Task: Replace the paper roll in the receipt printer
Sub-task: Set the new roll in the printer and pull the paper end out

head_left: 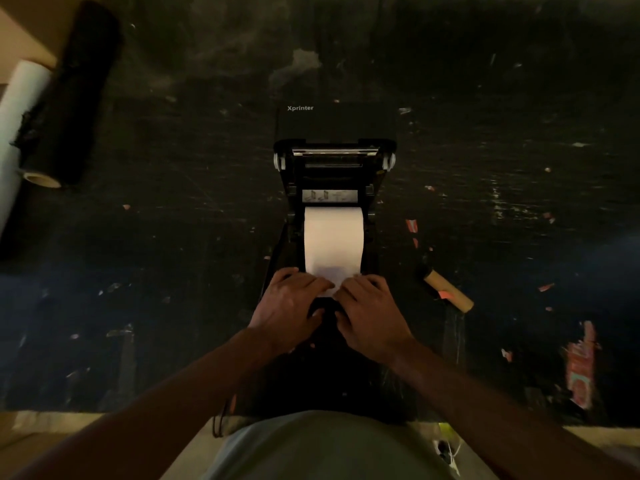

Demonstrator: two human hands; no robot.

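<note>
A black receipt printer [334,161] marked Xprinter sits mid-table with its lid swung open away from me. A white paper roll [333,237] lies in its open bay, and a strip of paper comes off it toward me. My left hand [289,303] and my right hand [367,306] rest side by side at the printer's near edge. The fingertips of both pinch the loose end of the paper. A bare brown cardboard core [448,289] lies on the table to the right of the printer.
The black tabletop [173,237] is scratched and dotted with scraps of paper and tape. At far left lie a long black roll [72,91] and a white roll [17,109]. A torn red label [581,368] sticks near the right front edge.
</note>
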